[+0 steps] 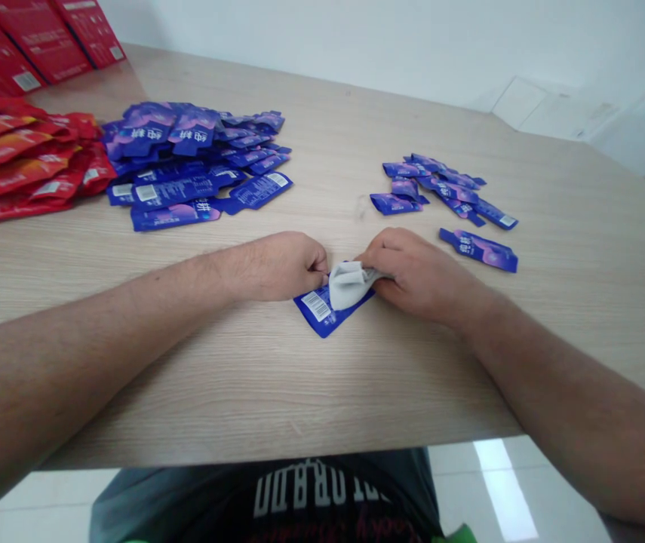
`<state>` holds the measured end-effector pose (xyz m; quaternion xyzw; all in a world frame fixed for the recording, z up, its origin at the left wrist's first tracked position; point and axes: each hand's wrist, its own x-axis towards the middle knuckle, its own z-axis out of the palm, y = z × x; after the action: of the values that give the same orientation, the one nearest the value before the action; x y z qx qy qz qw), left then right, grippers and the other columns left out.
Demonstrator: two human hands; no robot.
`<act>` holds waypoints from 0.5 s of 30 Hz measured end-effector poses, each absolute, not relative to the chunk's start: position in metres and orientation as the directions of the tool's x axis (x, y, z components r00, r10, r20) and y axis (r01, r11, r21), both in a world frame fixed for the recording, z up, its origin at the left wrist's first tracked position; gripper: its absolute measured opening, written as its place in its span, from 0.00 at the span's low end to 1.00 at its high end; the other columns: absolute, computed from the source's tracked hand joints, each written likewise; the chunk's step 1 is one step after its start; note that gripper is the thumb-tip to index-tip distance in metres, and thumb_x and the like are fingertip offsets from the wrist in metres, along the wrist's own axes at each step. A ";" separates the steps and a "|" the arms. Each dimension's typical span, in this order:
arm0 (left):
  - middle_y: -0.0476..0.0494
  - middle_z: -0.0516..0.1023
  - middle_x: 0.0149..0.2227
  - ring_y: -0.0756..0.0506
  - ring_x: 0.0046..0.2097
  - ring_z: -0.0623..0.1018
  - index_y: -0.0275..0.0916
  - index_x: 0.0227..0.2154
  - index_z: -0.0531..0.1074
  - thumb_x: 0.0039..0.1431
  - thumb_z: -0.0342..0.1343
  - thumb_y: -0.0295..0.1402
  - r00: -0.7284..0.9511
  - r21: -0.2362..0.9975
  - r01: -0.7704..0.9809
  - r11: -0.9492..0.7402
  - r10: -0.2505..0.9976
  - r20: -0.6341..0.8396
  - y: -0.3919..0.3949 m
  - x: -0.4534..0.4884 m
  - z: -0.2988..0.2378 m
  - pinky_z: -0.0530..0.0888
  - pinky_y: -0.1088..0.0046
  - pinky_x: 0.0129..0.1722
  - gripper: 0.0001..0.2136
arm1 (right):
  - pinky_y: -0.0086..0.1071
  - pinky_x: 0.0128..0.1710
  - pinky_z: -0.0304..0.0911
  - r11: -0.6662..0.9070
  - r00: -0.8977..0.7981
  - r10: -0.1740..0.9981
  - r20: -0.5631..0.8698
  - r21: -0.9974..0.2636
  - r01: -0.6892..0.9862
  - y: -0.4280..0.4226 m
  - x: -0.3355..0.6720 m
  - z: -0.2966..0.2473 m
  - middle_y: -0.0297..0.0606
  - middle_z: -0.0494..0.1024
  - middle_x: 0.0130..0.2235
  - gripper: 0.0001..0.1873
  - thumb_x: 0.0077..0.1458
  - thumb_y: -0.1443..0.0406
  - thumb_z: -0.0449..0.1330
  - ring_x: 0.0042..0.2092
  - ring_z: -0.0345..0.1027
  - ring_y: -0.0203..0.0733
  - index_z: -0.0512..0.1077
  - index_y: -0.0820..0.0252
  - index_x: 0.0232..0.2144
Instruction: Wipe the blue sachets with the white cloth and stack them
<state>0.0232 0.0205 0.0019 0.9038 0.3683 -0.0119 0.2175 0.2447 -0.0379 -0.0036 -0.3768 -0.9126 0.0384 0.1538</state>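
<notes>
A blue sachet (323, 324) with a white barcode lies flat on the table in front of me. My left hand (291, 265) is closed at the sachet's upper left edge, thumb and fingers pinching it. In my right hand (413, 268) is a folded light grey cloth (348, 286), gripped between thumb and fingers. Its loose part rests over the sachet's right side and hides some of the print. Just beyond my right hand, a single blue-purple sachet (483, 250) lies face up.
A big heap of blue sachets (175, 188) stands at the left back, beside a pile of red pouches (22, 162). Red boxes (33, 38) are behind these. A smaller group of blue sachets (452, 188) lies at the right back. The white wall (327, 38) bounds the table (231, 385).
</notes>
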 end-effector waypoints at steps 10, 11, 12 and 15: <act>0.51 0.75 0.23 0.51 0.24 0.69 0.41 0.30 0.77 0.54 0.50 0.36 0.721 0.352 0.686 -0.637 0.661 -0.208 0.023 0.023 0.000 0.59 0.73 0.27 0.11 | 0.39 0.47 0.63 0.708 -0.669 0.706 0.231 -0.194 0.680 -0.046 0.237 -0.004 0.43 0.73 0.41 0.14 0.54 0.73 0.58 0.44 0.65 0.47 0.75 0.60 0.43; 0.51 0.75 0.23 0.51 0.24 0.69 0.41 0.30 0.77 0.54 0.50 0.36 0.719 0.355 0.688 -0.633 0.662 -0.214 0.023 0.023 0.000 0.59 0.73 0.27 0.11 | 0.40 0.47 0.63 0.702 -0.659 0.711 0.245 -0.185 0.688 -0.046 0.237 -0.004 0.43 0.73 0.41 0.14 0.55 0.72 0.58 0.45 0.65 0.47 0.75 0.60 0.43; 0.51 0.75 0.23 0.51 0.25 0.69 0.41 0.30 0.77 0.54 0.50 0.37 0.718 0.357 0.689 -0.631 0.661 -0.218 0.023 0.023 0.000 0.59 0.73 0.27 0.11 | 0.40 0.48 0.62 0.715 -0.670 0.697 0.256 -0.174 0.677 -0.047 0.236 -0.004 0.43 0.73 0.41 0.13 0.56 0.72 0.57 0.45 0.65 0.47 0.75 0.60 0.43; 0.51 0.76 0.24 0.50 0.25 0.69 0.41 0.30 0.77 0.55 0.50 0.38 0.726 0.355 0.682 -0.640 0.654 -0.214 0.024 0.023 0.000 0.59 0.73 0.27 0.12 | 0.39 0.50 0.61 0.799 -0.763 0.601 0.239 -0.152 0.582 -0.052 0.232 -0.002 0.42 0.73 0.43 0.14 0.60 0.71 0.54 0.47 0.64 0.46 0.76 0.56 0.44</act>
<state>0.0232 0.0235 0.0003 0.9049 0.3690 -0.0330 0.2094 0.2322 -0.0519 -0.0019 -0.3150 -0.9382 0.0341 0.1391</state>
